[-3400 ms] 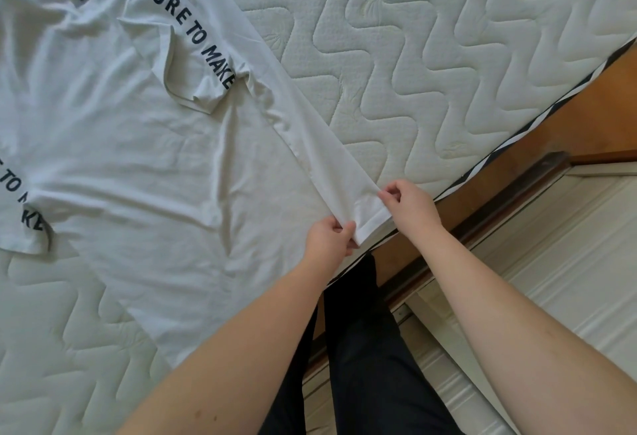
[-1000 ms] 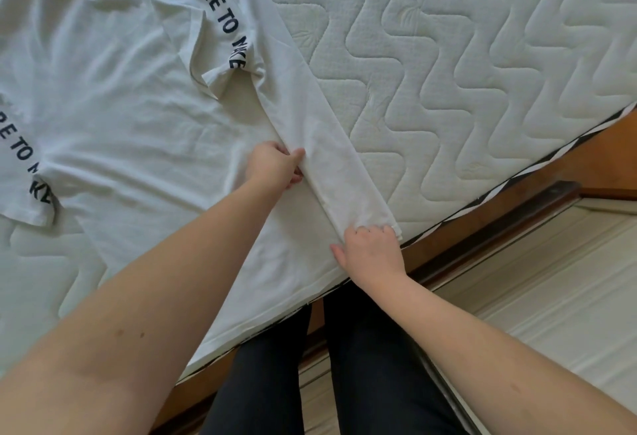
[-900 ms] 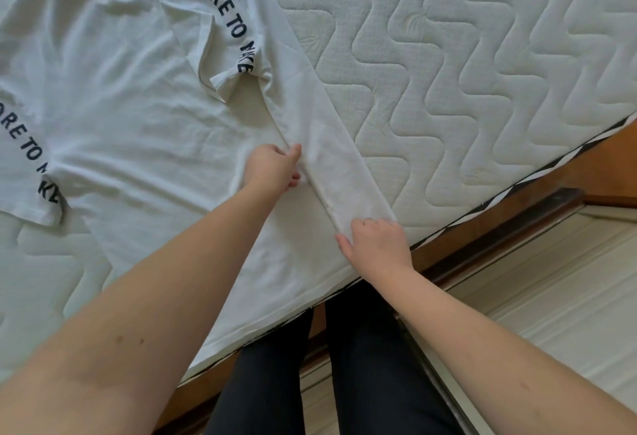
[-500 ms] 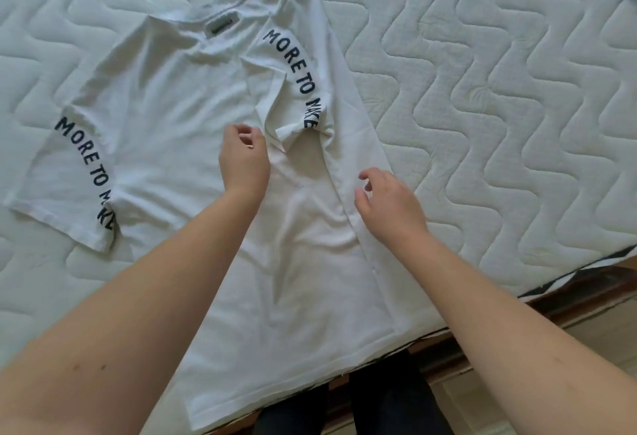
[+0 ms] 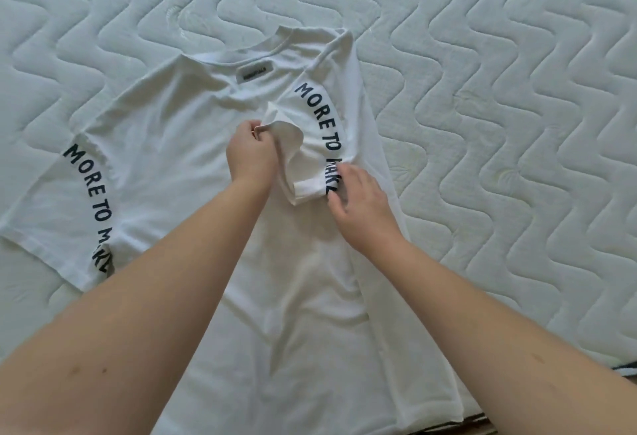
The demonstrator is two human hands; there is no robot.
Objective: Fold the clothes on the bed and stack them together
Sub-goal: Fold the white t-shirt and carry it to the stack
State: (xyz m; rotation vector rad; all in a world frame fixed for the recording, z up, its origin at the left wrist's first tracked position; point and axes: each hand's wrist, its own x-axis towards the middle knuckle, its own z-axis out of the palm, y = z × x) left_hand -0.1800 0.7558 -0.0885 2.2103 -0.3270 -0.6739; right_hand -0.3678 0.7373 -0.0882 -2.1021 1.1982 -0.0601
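Hem end: the T-shirt (image 5: 193, 172) is lying on its front along the mattress (image 5: 499, 96), its hem reaching the near edge; I am leaning over it, so a nudge from me could be dragging that hem off the edge.
Right side fold: the long folded-in strip is running from the hem up to the shoulder; pulling on the sleeve risks tugging it crooked.
My right hand (image 5: 358, 203): fingers loosely curled, tips pressing on the cuff of the folded sleeve (image 5: 310, 155); whether they are pinching it I cannot tell.
My left hand (image 5: 253, 153): pinching the sleeve's bunched inner edge, lifting it slightly; letting go early could be leaving a ridge.
Far sleeve (image 5: 79, 200): lying spread towards the mattress's left edge, not yet folded.
Stack: none visible, so I judge the task is hardly begun.
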